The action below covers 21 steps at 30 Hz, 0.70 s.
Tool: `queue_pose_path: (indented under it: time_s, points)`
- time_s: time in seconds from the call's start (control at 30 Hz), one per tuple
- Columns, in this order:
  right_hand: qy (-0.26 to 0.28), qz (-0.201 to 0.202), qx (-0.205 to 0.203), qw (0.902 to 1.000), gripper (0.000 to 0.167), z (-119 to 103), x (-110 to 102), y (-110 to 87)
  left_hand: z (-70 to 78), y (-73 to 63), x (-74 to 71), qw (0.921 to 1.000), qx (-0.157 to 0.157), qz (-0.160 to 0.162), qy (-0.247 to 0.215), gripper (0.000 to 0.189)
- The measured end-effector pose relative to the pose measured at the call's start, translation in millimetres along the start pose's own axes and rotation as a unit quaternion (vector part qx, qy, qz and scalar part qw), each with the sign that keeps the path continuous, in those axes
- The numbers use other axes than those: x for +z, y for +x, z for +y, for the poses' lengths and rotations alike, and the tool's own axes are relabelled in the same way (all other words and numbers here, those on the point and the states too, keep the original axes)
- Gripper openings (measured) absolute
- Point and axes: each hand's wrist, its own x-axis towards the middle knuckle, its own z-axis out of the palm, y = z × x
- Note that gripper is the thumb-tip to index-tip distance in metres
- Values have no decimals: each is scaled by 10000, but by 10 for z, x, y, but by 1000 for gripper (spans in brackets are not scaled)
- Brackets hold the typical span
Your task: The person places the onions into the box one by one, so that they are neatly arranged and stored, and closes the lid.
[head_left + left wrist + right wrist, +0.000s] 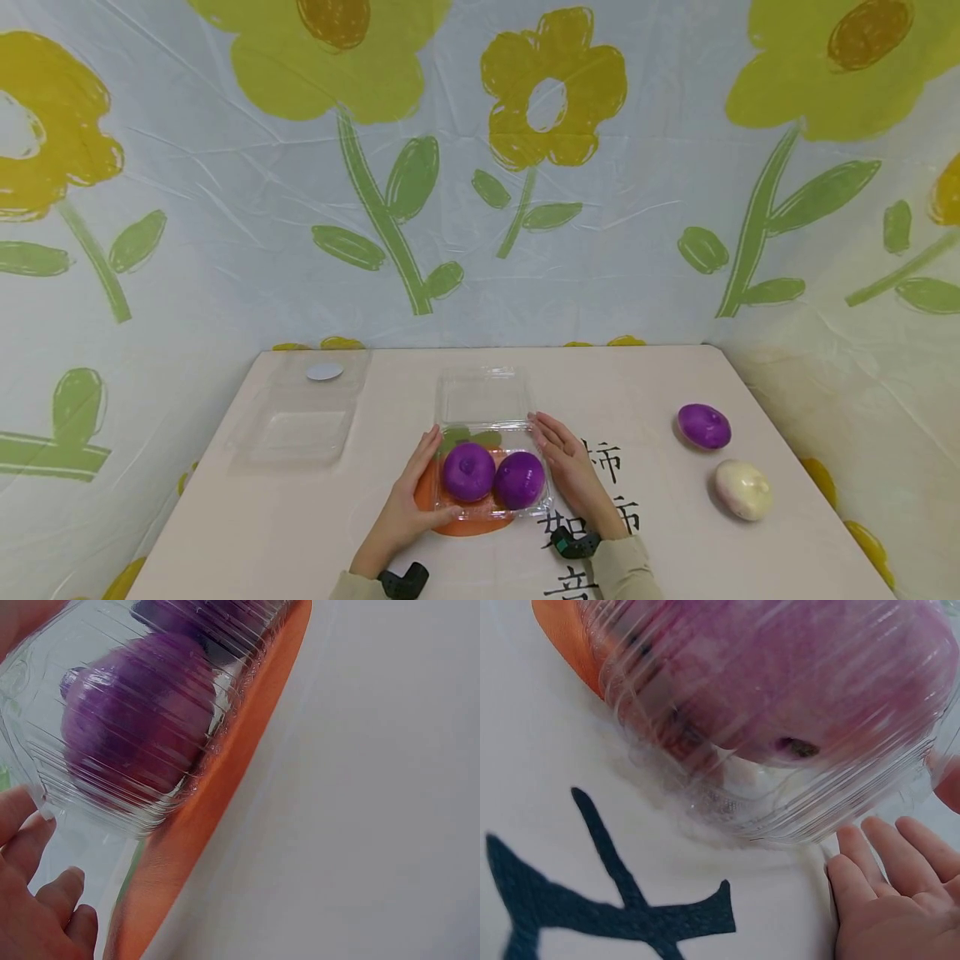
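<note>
Plastic clamshell [517, 437], clear, ribbed, lid [483, 396] open, two glossy purple bulbs [468, 472] inside. Sits on bench [615, 383] between left hand [411, 500], thumb and fingers spread wide, and right hand [570, 467], fingers extended along its side. Pale bulb [742, 490] well out past right hand.

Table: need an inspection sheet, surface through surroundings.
Surface: pale table with dark lettering and an orange print, the print partly under the box.
Job's things: clear box, lid open; two purple vegetables inside.
Clutter: second clear box, open, at left; loose purple vegetable and white vegetable at right.
Hands: left hand at the box's left side; right hand at its right.
Cables: nothing seen.
Surroundings: flowered cloth behind and both sides.
</note>
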Motion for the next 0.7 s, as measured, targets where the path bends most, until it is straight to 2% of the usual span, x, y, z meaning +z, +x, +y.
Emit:
queue_pose_path:
  time_s: [0.6, 0.7]
  points:
    - [37, -247, -125, 9996, 53, -23, -5, -8, -10, 0, 6, 10000, -71, 15, 53, 104]
    - [-16, -269, -148, 9995, 52, -18, -13, -8, -26, 0, 7, 9999, -8, 28, 108, 104]
